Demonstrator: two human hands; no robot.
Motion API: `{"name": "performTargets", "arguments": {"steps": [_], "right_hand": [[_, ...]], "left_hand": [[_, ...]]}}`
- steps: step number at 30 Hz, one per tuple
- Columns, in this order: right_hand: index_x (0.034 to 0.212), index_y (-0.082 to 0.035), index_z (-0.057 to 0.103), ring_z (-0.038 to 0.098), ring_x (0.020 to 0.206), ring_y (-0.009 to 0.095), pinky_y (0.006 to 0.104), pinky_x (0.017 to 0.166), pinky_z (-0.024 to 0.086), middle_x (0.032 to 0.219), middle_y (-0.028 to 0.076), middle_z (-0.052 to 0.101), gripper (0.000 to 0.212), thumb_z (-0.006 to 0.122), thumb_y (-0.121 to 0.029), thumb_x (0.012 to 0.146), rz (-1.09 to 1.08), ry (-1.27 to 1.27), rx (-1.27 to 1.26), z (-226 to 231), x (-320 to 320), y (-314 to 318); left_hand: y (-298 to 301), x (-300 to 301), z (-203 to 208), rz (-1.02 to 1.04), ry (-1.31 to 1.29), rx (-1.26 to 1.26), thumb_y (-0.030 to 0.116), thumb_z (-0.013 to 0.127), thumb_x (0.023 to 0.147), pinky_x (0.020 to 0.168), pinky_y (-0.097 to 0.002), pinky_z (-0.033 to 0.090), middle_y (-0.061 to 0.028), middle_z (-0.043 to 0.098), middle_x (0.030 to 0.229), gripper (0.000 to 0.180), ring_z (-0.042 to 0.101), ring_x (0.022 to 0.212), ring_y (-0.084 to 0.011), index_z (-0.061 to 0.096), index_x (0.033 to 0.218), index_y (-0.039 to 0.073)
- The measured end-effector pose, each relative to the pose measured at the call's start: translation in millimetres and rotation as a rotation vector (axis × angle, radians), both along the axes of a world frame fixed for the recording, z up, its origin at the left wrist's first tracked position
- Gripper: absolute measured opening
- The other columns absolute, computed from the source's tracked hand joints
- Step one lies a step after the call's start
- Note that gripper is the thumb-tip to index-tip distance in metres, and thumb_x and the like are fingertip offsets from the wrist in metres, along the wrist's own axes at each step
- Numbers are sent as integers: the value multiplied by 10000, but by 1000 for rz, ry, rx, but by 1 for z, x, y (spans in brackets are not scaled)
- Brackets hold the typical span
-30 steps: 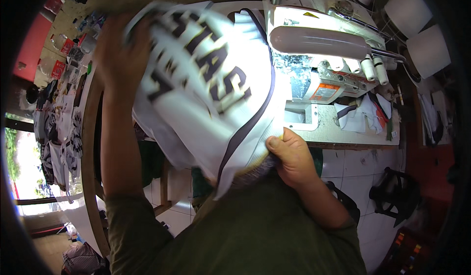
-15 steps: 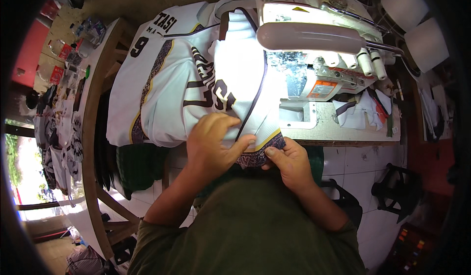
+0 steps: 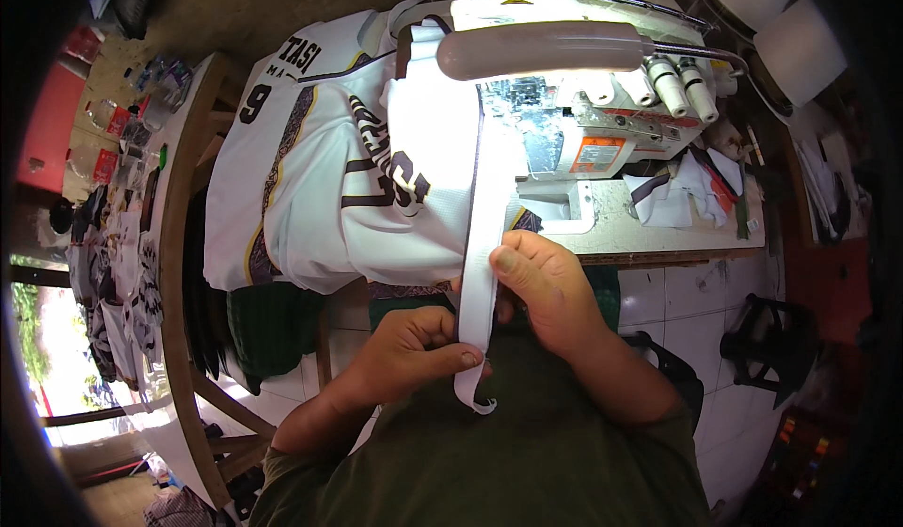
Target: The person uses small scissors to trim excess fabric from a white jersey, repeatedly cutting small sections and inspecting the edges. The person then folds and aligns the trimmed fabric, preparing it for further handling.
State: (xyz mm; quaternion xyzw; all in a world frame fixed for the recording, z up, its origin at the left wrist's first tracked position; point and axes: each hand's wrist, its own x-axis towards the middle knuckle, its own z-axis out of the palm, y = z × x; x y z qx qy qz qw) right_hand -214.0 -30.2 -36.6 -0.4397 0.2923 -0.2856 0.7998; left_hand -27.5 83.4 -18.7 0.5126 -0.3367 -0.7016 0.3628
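A white jersey [image 3: 315, 203] with dark lettering and yellow-edged patterned side stripes lies bunched on the sewing table. From it a white fabric band [image 3: 479, 301] with a dark edge hangs toward me, its loose end curling below my fingers. My left hand [image 3: 414, 350] pinches the band near its lower end, thumb on top. Higher up, my right hand [image 3: 550, 287] grips the same band between thumb and fingers, which are partly hidden behind it. A patterned corner of the jersey [image 3: 529, 220] shows just beyond the right hand. The sewing machine [image 3: 593, 141] stands beyond it.
A bright lamp [image 3: 541, 50] with a long grey head hangs over the machine. White thread cones [image 3: 815, 55] stand at the far right. Fabric scraps [image 3: 679, 198] lie on the table's right side. A black stool [image 3: 771, 344] is on the floor at right, and a wooden frame [image 3: 179, 235] at left.
My left hand has left the jersey's printed part and moved down to the band. The right hand has moved up from the patterned corner. The band is now turned toward me, its pale side showing.
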Motion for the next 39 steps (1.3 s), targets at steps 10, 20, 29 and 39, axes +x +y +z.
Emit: {"name": "performTargets", "arguments": {"steps": [10, 20, 29, 39], "right_hand": [[1056, 17, 667, 665, 813, 78, 239, 703, 530, 956, 58, 734, 167, 647, -148, 1036, 89, -55, 214, 2, -4, 22], [1075, -2, 646, 695, 818, 202, 311, 779, 549, 968, 116, 721, 260, 794, -126, 902, -199, 201, -732, 5, -7, 0], [1116, 3, 674, 656, 807, 76, 252, 719, 543, 973, 66, 722, 199, 733, -110, 964, -52, 167, -136, -29, -2, -25], [1116, 33, 691, 648, 878, 78, 251, 784, 524, 979, 55, 726, 180, 633, -106, 1017, 23, 2, 31, -16, -17, -17]], "left_hand": [[-52, 34, 16, 61, -1173, -1186, 122, 796, 840, 838, -395, 565, -129, 725, 1106, 262, 715, 971, -288, 722, 1076, 37], [-105, 23, 20, -133, -1233, -1528, 61, 758, 774, 939, -440, 556, -144, 739, 1134, 316, 716, 1071, -304, 728, 1088, 36], [-108, 24, 27, -41, -1085, -1478, 2, 758, 732, 879, -444, 561, -136, 736, 1076, 330, 721, 1004, -315, 722, 1059, 33], [-104, 10, 14, -127, -1191, -1523, 72, 738, 693, 868, -473, 517, -113, 631, 1082, 375, 657, 1045, -324, 710, 1066, 77]]}}
